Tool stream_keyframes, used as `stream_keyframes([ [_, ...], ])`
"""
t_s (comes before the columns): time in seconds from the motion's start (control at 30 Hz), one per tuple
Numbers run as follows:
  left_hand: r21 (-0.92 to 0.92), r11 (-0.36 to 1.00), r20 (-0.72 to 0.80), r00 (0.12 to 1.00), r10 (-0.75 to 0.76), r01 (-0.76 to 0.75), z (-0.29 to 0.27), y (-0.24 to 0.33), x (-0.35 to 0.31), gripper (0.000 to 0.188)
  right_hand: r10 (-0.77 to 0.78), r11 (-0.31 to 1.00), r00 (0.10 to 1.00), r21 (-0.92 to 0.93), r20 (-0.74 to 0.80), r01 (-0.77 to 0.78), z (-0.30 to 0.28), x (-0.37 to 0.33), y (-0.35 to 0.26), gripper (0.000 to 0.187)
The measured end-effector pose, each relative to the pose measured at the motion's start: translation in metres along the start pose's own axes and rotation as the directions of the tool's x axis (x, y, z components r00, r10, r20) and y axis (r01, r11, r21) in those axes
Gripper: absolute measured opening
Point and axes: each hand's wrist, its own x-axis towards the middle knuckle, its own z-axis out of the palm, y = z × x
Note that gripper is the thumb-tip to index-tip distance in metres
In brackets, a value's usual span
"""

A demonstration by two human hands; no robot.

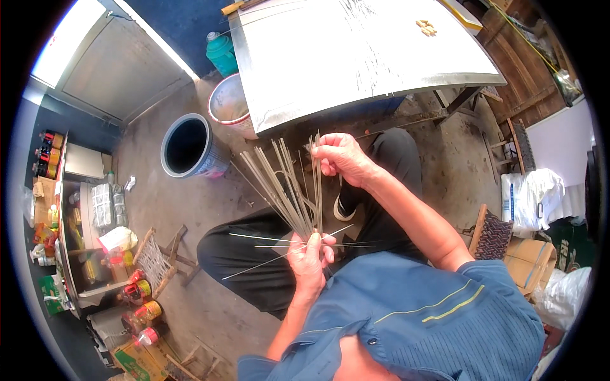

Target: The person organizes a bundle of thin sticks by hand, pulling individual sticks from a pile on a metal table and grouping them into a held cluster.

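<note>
My left hand (pixel 306 265) is closed around the lower ends of a bundle of thin grey-green strips (pixel 284 190), which look like split cane or bamboo. The strips fan upward and away from me above my lap. A few thinner strips (pixel 254 237) lie crosswise through the bundle near my left thumb and stick out to both sides. Higher up, my right hand (pixel 345 157) pinches the upper part of a few upright strips (pixel 318 190) at the right edge of the fan. Its fingertips partly hide those strips.
A white-topped table (pixel 298 70) stands ahead, with dark thin scraps and small tan pieces (pixel 426 27) on it. Left of it are a dark-filled bucket (pixel 206 166), a white bucket (pixel 246 124) and a teal jug (pixel 221 54). Woven stools (pixel 152 263) and bottles (pixel 135 291) line the left.
</note>
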Motion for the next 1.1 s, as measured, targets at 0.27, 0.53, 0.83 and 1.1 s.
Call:
stream_keyframes([
  [0.27,-0.006,1.000,0.006,1.000,-0.004,0.004,-0.001,-0.002,0.000,0.009,-0.005,1.000,1.000,0.012,0.011,0.005,-0.002,0.000,0.002,0.010],
  [0.53,0.013,1.000,0.009,1.000,0.008,-0.008,-0.002,-0.004,0.001,0.008,-0.015,1.000,1.000,-0.024,0.015,0.015,-0.002,0.001,0.000,0.010],
  [0.83,0.009,1.000,0.015,1.000,0.004,-0.004,-0.002,-0.005,0.001,0.008,-0.010,0.993,0.999,-0.115,0.034,0.014,-0.008,0.001,-0.004,0.012],
  [1.1,0.018,1.000,0.034,0.999,0.009,-0.010,-0.001,-0.005,0.001,0.008,-0.038,0.990,0.999,-0.137,0.031,0.042,-0.008,0.000,-0.007,0.012],
])
